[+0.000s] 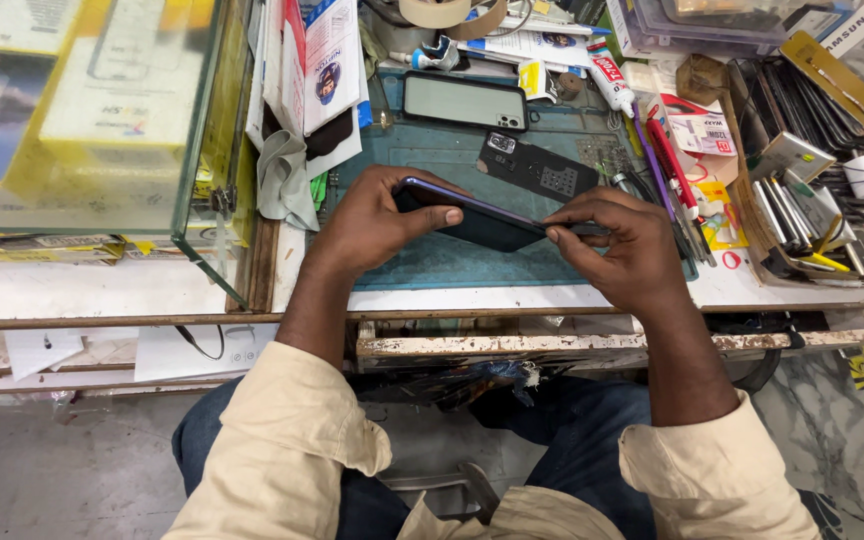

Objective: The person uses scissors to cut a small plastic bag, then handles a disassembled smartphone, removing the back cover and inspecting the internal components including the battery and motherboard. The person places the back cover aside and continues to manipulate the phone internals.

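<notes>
The dark phone (472, 215) is gripped on edge above the green mat (432, 265) by the left hand (377, 220), while its seam is pinched by the right hand (617, 245), so the screen could be cracked by excess pressure.

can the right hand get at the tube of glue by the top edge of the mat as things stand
Probably yes, once freed: the glue tube lies uncovered past the mat, with only flat parts between. But the right hand is now pinching a tool at the phone.
</notes>
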`<state>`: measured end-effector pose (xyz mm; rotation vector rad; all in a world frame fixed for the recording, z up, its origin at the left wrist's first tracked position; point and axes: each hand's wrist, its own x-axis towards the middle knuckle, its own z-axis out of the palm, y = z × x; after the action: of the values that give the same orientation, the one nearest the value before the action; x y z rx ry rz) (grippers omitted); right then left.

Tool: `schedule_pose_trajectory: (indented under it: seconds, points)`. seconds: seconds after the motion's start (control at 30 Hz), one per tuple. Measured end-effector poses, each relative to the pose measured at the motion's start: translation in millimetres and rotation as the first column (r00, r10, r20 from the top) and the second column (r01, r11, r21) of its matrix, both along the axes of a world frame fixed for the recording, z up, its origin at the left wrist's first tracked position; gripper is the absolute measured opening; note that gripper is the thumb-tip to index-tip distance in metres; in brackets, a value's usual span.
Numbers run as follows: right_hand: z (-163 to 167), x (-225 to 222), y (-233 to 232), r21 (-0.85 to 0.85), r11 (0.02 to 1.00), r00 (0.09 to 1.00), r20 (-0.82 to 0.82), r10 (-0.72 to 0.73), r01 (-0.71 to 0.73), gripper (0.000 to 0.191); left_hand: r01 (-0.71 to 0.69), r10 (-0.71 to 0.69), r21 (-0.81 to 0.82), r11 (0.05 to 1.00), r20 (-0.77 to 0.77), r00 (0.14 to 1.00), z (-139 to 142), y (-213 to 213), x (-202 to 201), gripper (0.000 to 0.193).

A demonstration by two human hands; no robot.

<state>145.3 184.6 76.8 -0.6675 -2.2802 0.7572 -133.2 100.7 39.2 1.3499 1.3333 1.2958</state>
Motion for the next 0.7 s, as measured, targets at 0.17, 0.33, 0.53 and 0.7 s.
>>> schedule_pose_trajectory:
  seconds: [0.17,0.33,0.53,0.7]
  points:
    - [2,-2,0,0.044,0.999,1.0,0.006,-0.004,0.004,0.013,-0.001,0.001,0.014,1.0,-0.01,1.0,6,-1,1,0.026]
    - [3,-3,0,0.063,0.998,0.999,0.02,-0.026,0.024,0.013,-0.054,0.053,-0.014,0.998,-0.057,0.997,9,0,5,0.027]
    - [6,-5,5,0.161,0.987,0.999,0.045,-0.021,0.013,0.013,-0.07,0.07,-0.016,0.997,-0.038,0.997,10,3,8,0.029]
    - [7,-7,4,0.255,0.967,0.999,0.049,-0.007,-0.006,0.011,-0.131,0.122,-0.086,0.988,-0.098,0.988,13,3,10,0.034]
